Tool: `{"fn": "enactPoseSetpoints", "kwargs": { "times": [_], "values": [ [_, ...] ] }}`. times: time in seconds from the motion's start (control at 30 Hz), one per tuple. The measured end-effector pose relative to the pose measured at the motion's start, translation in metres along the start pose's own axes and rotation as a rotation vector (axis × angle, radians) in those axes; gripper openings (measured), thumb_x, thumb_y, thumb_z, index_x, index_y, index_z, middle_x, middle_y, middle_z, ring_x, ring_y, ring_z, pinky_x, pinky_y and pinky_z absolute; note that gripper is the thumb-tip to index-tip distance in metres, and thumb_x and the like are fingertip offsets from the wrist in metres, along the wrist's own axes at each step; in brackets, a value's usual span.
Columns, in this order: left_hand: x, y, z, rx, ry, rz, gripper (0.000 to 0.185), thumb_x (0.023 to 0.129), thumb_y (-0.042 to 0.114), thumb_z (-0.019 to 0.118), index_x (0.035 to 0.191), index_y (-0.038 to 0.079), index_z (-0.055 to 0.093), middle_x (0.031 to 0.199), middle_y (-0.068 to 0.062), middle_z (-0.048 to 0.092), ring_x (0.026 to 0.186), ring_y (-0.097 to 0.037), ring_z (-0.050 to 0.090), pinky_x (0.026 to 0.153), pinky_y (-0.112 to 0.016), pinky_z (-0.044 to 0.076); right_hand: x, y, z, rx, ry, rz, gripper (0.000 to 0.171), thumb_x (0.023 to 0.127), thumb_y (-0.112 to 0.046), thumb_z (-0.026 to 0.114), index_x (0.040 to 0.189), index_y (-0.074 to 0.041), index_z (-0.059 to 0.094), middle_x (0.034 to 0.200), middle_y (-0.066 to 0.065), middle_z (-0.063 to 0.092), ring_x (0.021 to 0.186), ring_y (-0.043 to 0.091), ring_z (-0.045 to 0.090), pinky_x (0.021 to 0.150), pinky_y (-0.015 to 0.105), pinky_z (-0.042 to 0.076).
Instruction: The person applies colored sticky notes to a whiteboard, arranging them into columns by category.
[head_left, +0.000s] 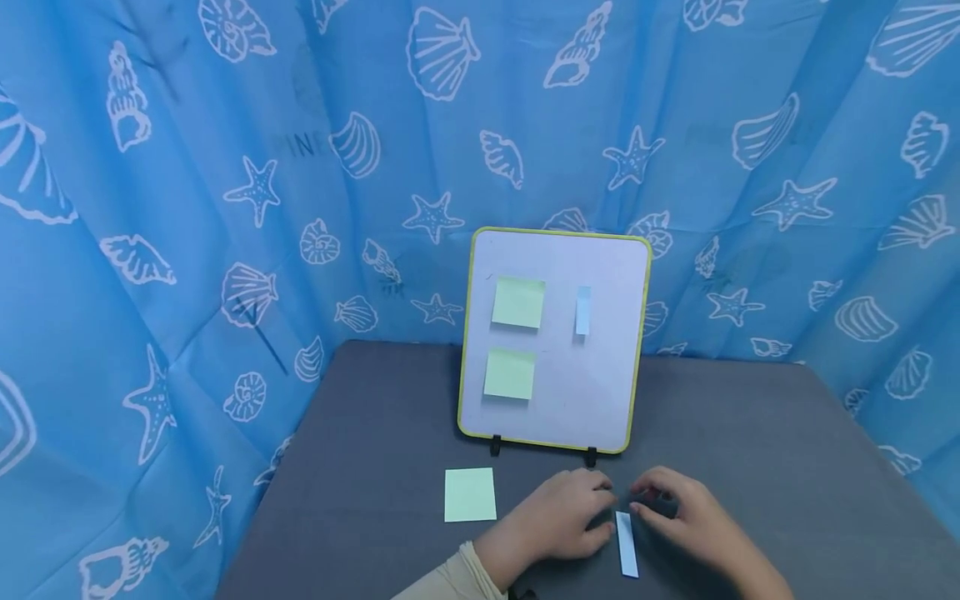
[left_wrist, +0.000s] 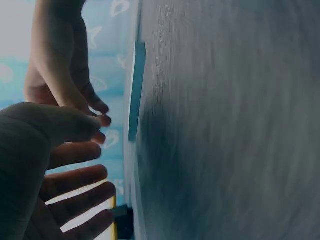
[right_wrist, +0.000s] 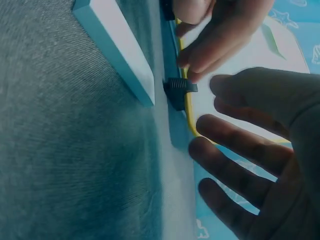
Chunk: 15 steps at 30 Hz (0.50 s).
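Note:
A narrow pad of light blue sticky notes (head_left: 627, 546) lies flat on the grey cloth between the two hands. In the left wrist view, the pad (left_wrist: 136, 90) appears edge-on as a thick strip; the right wrist view shows the pad (right_wrist: 122, 50) at an angle. My left hand (head_left: 562, 515) hovers just left of the pad's far end, fingers loosely bent and spread. Opposite it, my right hand (head_left: 693, 518) arches close to the pad's right side, thumb and fingers apart. Neither hand shows anything in its grasp.
Behind the hands stands a whiteboard (head_left: 570, 400) with a yellow rim on black feet (head_left: 592, 456). Two green sticky notes (head_left: 519, 302) and one blue strip (head_left: 582, 311) are stuck on it. A green square pad (head_left: 470, 495) lies left of the left hand. A blue shell-print curtain (head_left: 300, 208) surrounds the table.

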<state>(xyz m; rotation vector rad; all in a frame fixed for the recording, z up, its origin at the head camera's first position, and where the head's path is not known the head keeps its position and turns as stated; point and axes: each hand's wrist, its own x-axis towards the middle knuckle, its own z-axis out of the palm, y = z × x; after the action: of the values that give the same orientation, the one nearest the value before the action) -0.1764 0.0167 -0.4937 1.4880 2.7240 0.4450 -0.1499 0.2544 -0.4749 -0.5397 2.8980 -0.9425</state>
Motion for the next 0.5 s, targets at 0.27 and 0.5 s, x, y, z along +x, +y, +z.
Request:
{"fn": "enactPoseSetpoints", "kwargs": {
  "times": [0.27, 0.5],
  "values": [
    [0.003, 0.007, 0.006, -0.021, -0.061, 0.027, 0.034, 0.109, 0.040, 0.058, 0.136, 0.024, 0.073, 0.133, 0.010, 0.068, 0.117, 0.001, 0.063, 0.097, -0.016, 0.053, -0.004, 0.011, -0.001, 0.128, -0.188, -0.009, 0.025, 0.091, -0.029, 0.085, 0.109, -0.017, 0.074, 0.104, -0.003, 0.070, 0.084, 0.001, 0.057, 0.071, 0.025, 0.052],
    [0.000, 0.012, 0.007, -0.005, -0.059, 0.054, 0.034, 0.108, 0.039, 0.061, 0.135, 0.023, 0.073, 0.130, 0.010, 0.069, 0.111, 0.002, 0.064, 0.089, -0.014, 0.052, -0.006, 0.017, 0.002, 0.183, -0.232, -0.046, 0.026, 0.089, -0.028, 0.086, 0.108, -0.016, 0.074, 0.100, -0.004, 0.066, 0.082, 0.002, 0.056, 0.068, 0.025, 0.050]
  ]
}}
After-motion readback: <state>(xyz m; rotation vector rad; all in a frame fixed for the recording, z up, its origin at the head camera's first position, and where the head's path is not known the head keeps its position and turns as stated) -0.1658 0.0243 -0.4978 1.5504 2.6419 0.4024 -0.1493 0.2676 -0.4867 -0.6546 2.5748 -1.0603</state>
